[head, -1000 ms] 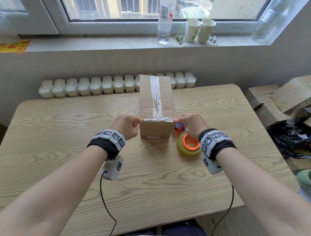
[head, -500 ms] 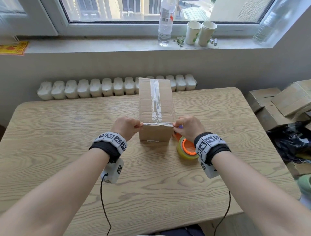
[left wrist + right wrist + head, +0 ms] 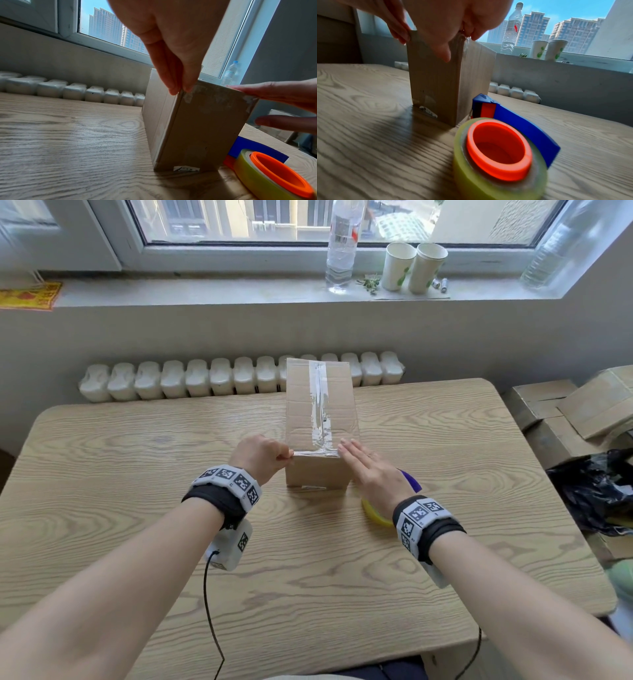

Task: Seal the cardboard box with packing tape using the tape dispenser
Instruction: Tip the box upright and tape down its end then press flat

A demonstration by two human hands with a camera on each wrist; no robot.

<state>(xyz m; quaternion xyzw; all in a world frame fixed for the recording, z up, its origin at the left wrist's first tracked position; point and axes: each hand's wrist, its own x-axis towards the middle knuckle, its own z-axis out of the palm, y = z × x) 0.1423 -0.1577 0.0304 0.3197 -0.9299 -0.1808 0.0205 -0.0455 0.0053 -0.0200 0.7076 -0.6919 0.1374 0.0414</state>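
Observation:
A tall cardboard box (image 3: 320, 419) stands on the wooden table (image 3: 137, 460), with a shiny strip of clear tape (image 3: 320, 402) along its top seam, folded over the near edge. My left hand (image 3: 290, 455) pinches the box's near-left top corner; its fingertips (image 3: 187, 88) straddle that edge in the left wrist view. My right hand (image 3: 352, 455) lies flat with straight fingers on the near-right top corner. The tape dispenser (image 3: 501, 148), blue with an orange hub and a yellowish roll, lies on the table beside the box, under my right wrist.
A white ribbed radiator (image 3: 239, 376) runs behind the table. The windowsill holds a water bottle (image 3: 342, 244) and two paper cups (image 3: 412, 266). Stacked cardboard boxes (image 3: 582, 412) and a black bag (image 3: 596, 491) sit off the table's right side.
My right hand has uncurled from its pinch at the near-right corner and now lies flat on the box. The left hand keeps its pinch at the left corner.

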